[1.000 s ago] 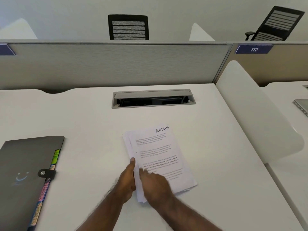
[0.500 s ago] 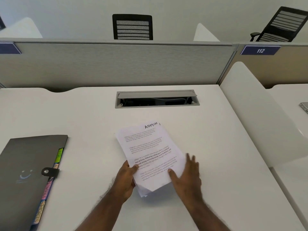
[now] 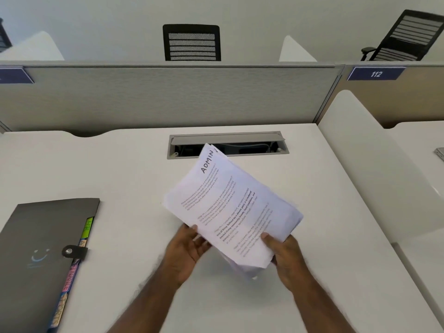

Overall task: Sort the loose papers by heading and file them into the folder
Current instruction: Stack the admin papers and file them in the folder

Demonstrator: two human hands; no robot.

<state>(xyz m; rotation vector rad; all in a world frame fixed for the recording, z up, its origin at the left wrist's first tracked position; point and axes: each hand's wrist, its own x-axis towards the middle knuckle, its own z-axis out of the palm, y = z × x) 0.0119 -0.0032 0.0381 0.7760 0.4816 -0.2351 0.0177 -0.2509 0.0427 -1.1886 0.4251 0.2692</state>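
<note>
Stack of papers: loose sheets, top one headed ADMIN, held tilted in the air above the desk, well to the right of the folder. Left hand gripped the stack's near-left edge, thumb on top and fingers beneath; right hand pinched the near-right corner likewise. Risk, as judged: the sheets were unevenly squared, lower ones jutting below the near edge, so a loosened pinch or a steeper tilt could let them slide out and fan across the desk, mixing headings. Folder: dark, flat on the desk, flap shut by a snap strap; coloured tabs showed along its right edge, one reading HR; whether its pockets held any sheets could not be told. Beyond the stack, away from the folder: open cable tray set in the desk, wiring inside.
</note>
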